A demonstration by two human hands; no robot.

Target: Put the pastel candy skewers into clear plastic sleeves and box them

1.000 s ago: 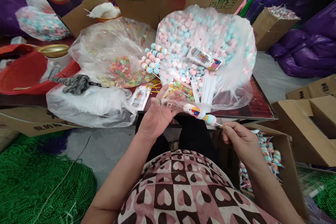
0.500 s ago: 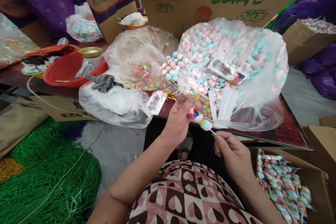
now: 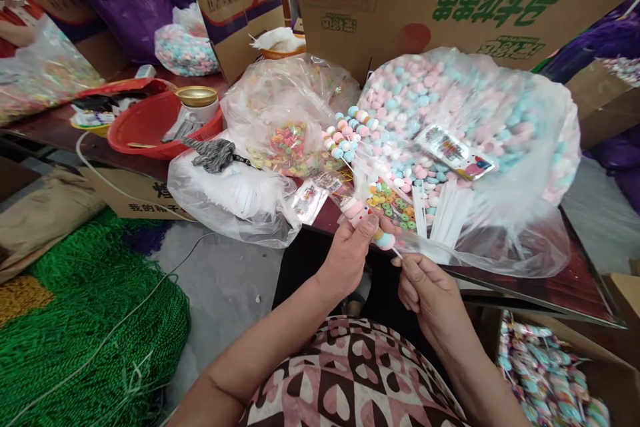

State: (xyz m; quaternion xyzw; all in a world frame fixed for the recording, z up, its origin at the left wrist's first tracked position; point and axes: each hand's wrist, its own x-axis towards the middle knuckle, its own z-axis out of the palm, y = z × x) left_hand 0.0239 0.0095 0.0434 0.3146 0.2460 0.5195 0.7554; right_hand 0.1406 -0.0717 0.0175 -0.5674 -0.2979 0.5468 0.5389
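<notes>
My left hand is closed around a candy skewer, a stick threaded with pink, blue and yellow sweets, partly inside a clear printed wrapper. Between thumb and fingertips, my right hand pinches the white stick's lower end. Just beyond lie green and orange ring candies and a bundle of white sticks. Flat printed wrappers rest left of the skewer. Several unwrapped skewers lie in front of a big clear bag of pink and blue marshmallows, with a wrapper stack on it.
A bag of white sticks with a grey cloth on top lies left. Behind it stands a red basin. An open carton of wrapped skewers is low at right; green cord heaps on the floor. A large carton stands behind.
My left hand has slid down the skewer toward the stick end, leaving more of the wrapped upper part showing. My right hand keeps its pinch. The view has shifted slightly left.
</notes>
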